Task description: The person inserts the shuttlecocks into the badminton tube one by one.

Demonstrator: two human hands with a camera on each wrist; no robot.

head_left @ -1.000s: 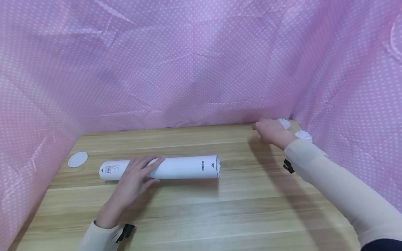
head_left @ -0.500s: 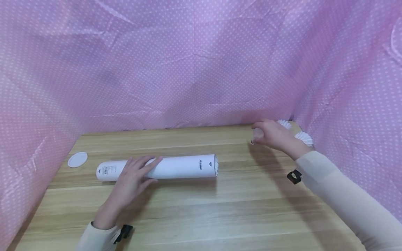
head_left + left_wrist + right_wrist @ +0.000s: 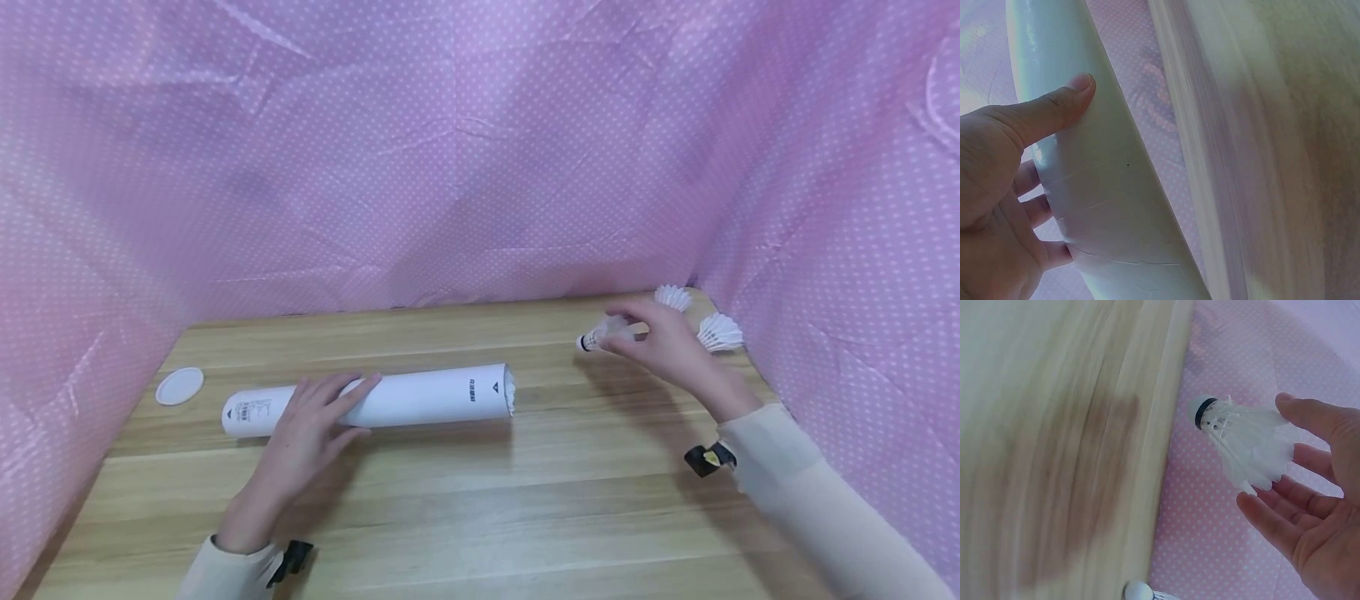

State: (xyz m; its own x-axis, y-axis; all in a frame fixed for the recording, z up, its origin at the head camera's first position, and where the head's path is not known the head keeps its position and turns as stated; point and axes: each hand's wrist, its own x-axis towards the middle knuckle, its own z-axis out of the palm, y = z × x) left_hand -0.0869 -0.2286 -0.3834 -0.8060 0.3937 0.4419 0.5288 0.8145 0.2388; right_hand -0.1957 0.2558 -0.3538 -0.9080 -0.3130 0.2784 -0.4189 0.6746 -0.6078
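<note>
The table in front of me is pale wood, grained from side to side. A round white lid [image 3: 180, 386] lies flat near its left edge. At the far right corner rest one shuttlecock [image 3: 672, 297] and, nearer me, a second shuttlecock [image 3: 721, 332], apart, with bare wooden tabletop [image 3: 465, 517] between.

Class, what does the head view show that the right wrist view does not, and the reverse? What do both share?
Only the head view: the white tube, the left hand holding it, and the white disc.
Only the right wrist view: the palm of the right hand, and the rounded tip of a spare shuttlecock.
Both: the right hand holding a shuttlecock, spares (two in head, one in wrist), the table and pink cloth.
</note>
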